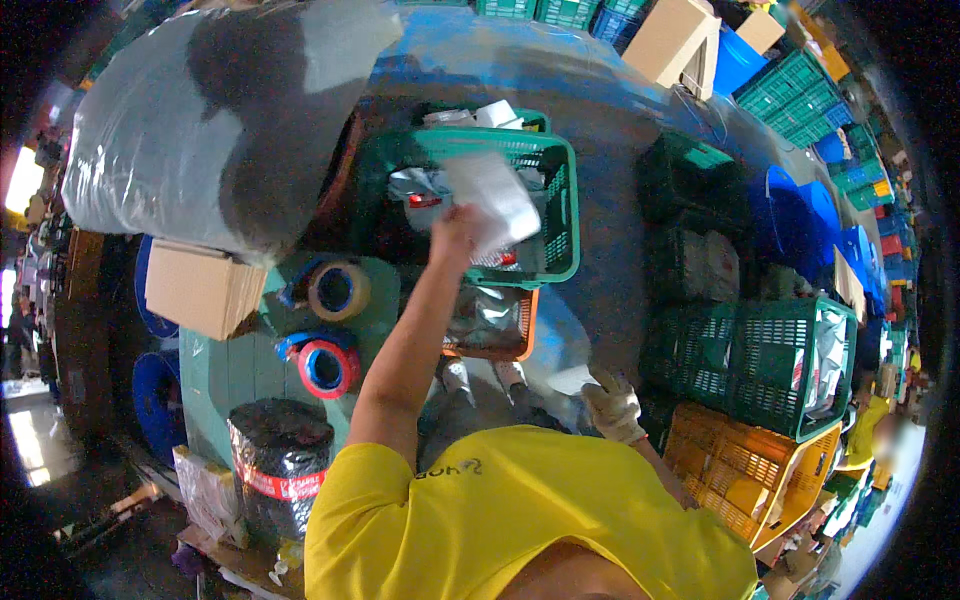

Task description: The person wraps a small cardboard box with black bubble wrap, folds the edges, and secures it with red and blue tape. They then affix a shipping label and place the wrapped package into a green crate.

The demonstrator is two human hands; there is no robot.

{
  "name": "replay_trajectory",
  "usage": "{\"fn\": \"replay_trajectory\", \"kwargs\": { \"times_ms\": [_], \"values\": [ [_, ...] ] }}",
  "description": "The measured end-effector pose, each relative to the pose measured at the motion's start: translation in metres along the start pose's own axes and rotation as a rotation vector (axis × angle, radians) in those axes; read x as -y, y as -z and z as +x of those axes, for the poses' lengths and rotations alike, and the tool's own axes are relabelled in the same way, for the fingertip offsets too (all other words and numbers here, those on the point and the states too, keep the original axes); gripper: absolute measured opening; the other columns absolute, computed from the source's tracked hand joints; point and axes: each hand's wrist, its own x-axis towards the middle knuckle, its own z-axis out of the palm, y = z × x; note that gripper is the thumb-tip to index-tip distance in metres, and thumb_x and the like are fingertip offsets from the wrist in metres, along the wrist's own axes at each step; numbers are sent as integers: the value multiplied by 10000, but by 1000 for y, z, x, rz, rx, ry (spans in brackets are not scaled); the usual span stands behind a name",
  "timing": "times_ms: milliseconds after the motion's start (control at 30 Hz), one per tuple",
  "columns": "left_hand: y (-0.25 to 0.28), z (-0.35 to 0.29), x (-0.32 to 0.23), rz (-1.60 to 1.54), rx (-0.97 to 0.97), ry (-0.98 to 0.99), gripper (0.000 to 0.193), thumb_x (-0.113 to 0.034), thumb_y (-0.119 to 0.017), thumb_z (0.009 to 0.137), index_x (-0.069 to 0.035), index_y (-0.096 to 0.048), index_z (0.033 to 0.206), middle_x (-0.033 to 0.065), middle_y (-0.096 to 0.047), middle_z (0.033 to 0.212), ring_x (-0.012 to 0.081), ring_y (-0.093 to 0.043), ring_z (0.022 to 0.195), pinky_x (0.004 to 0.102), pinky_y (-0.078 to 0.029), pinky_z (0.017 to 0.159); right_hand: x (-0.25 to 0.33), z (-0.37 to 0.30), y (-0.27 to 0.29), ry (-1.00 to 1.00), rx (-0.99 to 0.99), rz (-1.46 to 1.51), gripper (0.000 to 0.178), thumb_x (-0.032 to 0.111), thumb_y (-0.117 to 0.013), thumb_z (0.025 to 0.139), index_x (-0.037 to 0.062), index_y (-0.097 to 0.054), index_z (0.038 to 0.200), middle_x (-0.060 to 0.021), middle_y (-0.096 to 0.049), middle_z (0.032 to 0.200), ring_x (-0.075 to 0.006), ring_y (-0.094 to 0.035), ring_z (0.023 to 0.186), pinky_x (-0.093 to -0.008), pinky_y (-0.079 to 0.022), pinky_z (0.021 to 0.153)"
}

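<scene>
My bare left hand is closed on the near edge of a white packet, smeared by motion, over a green plastic crate. Inside the crate lie silvery packages with red marks, partly hidden by the packet. Low at my right side, my right hand wears a pale work glove. Its curled fingers meet a flat white sheet, which they appear to pinch. Just in front of my feet, an orange crate holds dark and silvery bags, partly under the green crate's near rim.
On a green table to my left are stacked cardboard, tape rolls and a black wrapped roll. A large plastic-wrapped bundle stands beyond. Dark green crates and a yellow crate line my right.
</scene>
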Motion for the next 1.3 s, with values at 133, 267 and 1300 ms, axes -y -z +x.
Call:
{"fn": "replay_trajectory", "kwargs": {
  "times_ms": [133, 267, 1300],
  "values": [
    [-65, -3, 55, 721, 336, -125, 468, -181, -688, 784, -56, -508, 1197, 59, -631, 849, 138, -581, 708, 298, -471, 609, -50, -12, 3, -121, 24, -21, 81, 161, -548, 812, 147, -607, 866, -84, -625, 798, -276, -608, 619, -379, -493, 523],
    [-117, 85, 59, 640, 302, -339, 318, -58, -611, 833, -71, -544, 1144, 61, -644, 825, 121, -584, 699, 280, -473, 624, -121, -14, -4, -261, -79, -56, 115, 154, -533, 837, 124, -614, 912, -121, -625, 857, -307, -606, 677, -393, -495, 575],
    [-96, -141, 44, 971, 233, -291, 489, -157, -692, 760, -91, -531, 1217, 211, -595, 1102, 315, -612, 975, 397, -494, 810, -56, 245, 115, 543, 341, 424, 278, 184, -652, 775, 143, -604, 1046, -102, -635, 973, -299, -632, 844, -342, -532, 713]
  ]
}}
